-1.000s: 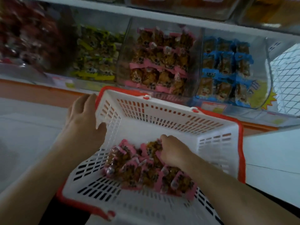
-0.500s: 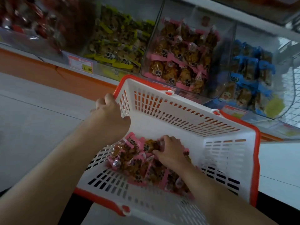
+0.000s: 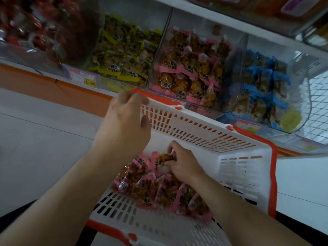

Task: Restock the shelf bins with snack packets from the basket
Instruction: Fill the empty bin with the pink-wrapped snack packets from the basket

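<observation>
Gripping the far left corner of the white basket [image 3: 204,139], the left hand [image 3: 124,121] curls its fingers over the orange rim and holds the basket tilted in front of the shelf. Down inside, the right hand [image 3: 182,164] is clenched round a pink-edged snack packet [image 3: 164,158], pinched between thumb and fingers just above the pile of pink snack packets [image 3: 159,190] that lies heaped against the basket's near wall — brown contents showing through clear wrappers. Behind the basket stands a row of clear shelf bins: the pink bin [image 3: 197,68] directly beyond the rim holds matching packets, the yellow bin [image 3: 124,52] sits to its left and the blue bin [image 3: 264,86] to its right. A price tag [image 3: 82,78] hangs on the shelf edge below the yellow bin.
</observation>
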Demonstrator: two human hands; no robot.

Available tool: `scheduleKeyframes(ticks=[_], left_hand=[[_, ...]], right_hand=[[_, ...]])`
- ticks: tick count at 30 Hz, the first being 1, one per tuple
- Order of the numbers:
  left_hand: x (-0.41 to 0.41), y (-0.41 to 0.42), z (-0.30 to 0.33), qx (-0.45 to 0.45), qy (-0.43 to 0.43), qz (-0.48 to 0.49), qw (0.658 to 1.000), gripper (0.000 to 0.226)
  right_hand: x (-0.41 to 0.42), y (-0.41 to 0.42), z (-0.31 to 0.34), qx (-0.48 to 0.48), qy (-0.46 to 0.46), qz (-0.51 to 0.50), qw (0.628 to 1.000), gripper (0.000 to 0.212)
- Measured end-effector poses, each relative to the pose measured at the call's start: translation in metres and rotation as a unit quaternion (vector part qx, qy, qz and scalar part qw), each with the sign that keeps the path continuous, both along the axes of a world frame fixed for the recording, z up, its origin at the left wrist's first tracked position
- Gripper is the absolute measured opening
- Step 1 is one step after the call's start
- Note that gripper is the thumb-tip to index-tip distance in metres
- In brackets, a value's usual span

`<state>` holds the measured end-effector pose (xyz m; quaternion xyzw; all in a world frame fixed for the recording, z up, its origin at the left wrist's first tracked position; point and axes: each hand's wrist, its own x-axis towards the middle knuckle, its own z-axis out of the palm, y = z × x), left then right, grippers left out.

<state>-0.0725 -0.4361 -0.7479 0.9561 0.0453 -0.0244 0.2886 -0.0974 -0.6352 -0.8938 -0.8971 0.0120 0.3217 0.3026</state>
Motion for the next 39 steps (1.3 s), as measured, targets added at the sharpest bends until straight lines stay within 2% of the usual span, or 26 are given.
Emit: scheduleKeyframes(ticks=[2, 5, 6, 7, 9, 11, 13, 15, 17, 21, 24, 27, 30, 32, 35, 39], left_hand=[[0.002, -0.004, -0.004, -0.018, 0.046, -0.056, 0.997, 0.031], [0.003, -0.012, -0.010, -0.045, 0.190, -0.113, 0.974, 0.032], [0.003, -0.014, -0.009, -0.064, 0.219, -0.111, 0.967, 0.022], [0.003, -0.016, -0.009, -0.096, 0.226, -0.106, 0.964, 0.011], [0.006, -0.019, -0.005, -0.187, 0.215, -0.082, 0.955, 0.012], [0.008, -0.022, 0.006, -0.265, 0.204, -0.042, 0.941, 0.007], [0.012, -0.023, 0.013, -0.310, 0.189, -0.008, 0.932, 0.004], [0.015, -0.022, 0.014, -0.322, 0.181, 0.007, 0.929, 0.006], [0.019, -0.018, 0.009, -0.290, 0.154, 0.028, 0.944, 0.017], [0.025, -0.004, 0.006, -0.160, 0.069, 0.120, 0.977, 0.029], [0.025, 0.004, 0.003, -0.076, 0.106, 0.133, 0.982, 0.041], [0.023, 0.008, -0.001, -0.016, 0.159, 0.111, 0.981, 0.054], [0.025, 0.012, 0.001, -0.026, 0.200, 0.106, 0.974, 0.051], [0.026, 0.014, 0.000, -0.038, 0.224, 0.107, 0.968, 0.045], [0.025, 0.017, -0.007, -0.020, 0.219, 0.071, 0.973, 0.038], [0.025, 0.018, -0.001, -0.042, 0.226, 0.079, 0.970, 0.036]], right_hand=[[0.011, -0.008, 0.033, 0.043, 0.001, -0.015, 0.999, 0.034], [0.027, -0.018, 0.093, 0.114, -0.013, 0.007, 0.993, 0.039], [0.030, -0.021, 0.111, 0.134, -0.019, -0.004, 0.991, 0.042], [0.031, -0.023, 0.125, 0.154, -0.030, -0.032, 0.987, 0.046], [0.031, -0.023, 0.142, 0.196, -0.063, -0.133, 0.969, 0.048], [0.031, -0.019, 0.149, 0.241, -0.073, -0.232, 0.940, 0.041], [0.032, -0.012, 0.152, 0.256, -0.077, -0.268, 0.926, 0.030], [0.039, -0.004, 0.153, 0.234, -0.096, -0.262, 0.931, 0.018], [0.054, 0.003, 0.157, 0.213, -0.118, -0.278, 0.929, 0.018], [0.114, 0.011, 0.157, 0.160, -0.188, -0.320, 0.915, 0.030], [0.160, 0.022, 0.145, 0.093, -0.203, -0.309, 0.925, 0.049], [0.188, 0.041, 0.126, 0.033, -0.164, -0.270, 0.948, 0.056], [0.200, 0.056, 0.114, -0.004, -0.157, -0.239, 0.958, 0.063], [0.200, 0.063, 0.111, -0.033, -0.184, -0.218, 0.958, 0.063], [0.195, 0.067, 0.107, -0.064, -0.233, -0.190, 0.952, 0.057], [0.190, 0.063, 0.104, -0.069, -0.236, -0.181, 0.952, 0.053]])
